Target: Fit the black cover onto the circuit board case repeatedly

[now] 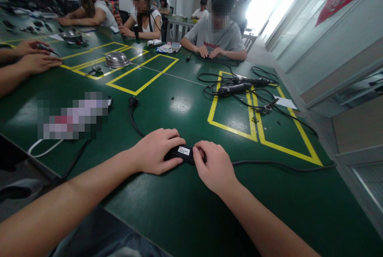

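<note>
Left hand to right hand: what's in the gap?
Head view: the middle of the black case, with its white label, shows between the left hand and the right hand.

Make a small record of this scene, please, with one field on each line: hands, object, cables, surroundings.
Left hand: grips one end of the black box
Right hand: grips the other end
Object: black box, white label facing up
Left cable: runs from black plug toward left hand
Right cable: extends right from right hand
Surface: green table
Beyond: metal bowl; corded black tools
Opposite: seated person in grey shirt
</note>
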The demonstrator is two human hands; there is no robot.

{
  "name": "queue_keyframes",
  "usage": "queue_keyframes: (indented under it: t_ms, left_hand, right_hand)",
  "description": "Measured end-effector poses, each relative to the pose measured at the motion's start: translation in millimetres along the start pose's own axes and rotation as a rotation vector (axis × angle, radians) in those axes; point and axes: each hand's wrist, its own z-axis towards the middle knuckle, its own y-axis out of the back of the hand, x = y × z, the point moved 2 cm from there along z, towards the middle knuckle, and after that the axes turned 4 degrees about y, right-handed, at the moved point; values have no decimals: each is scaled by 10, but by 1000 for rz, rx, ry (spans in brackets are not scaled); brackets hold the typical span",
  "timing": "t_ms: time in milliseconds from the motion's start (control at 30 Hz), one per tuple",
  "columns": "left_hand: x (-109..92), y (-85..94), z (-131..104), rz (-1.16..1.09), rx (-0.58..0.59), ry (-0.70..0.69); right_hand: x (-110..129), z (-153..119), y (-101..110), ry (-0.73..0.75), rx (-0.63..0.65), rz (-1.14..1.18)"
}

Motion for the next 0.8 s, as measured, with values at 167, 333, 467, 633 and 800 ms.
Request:
queue_keyframes:
  t_ms: [167, 333, 467, 633, 800]
  left_hand:
    - [0, 3, 5, -8, 7, 5]
    - [1, 3, 9, -13, 8, 8]
    - [6, -7, 7, -10, 14, 12]
    - [4, -6, 7, -14, 23, 19]
    - [2, 3, 5, -10, 21, 19]
  right_hand:
    - [5, 1, 6, -12, 8, 13]
    - [4, -2, 2, -9, -9, 23]
    - [-5, -2, -8, -3, -18, 33]
    - [-16, -6, -18, -1, -24, 37]
    - [-11, -6, -17, -5, -26, 42]
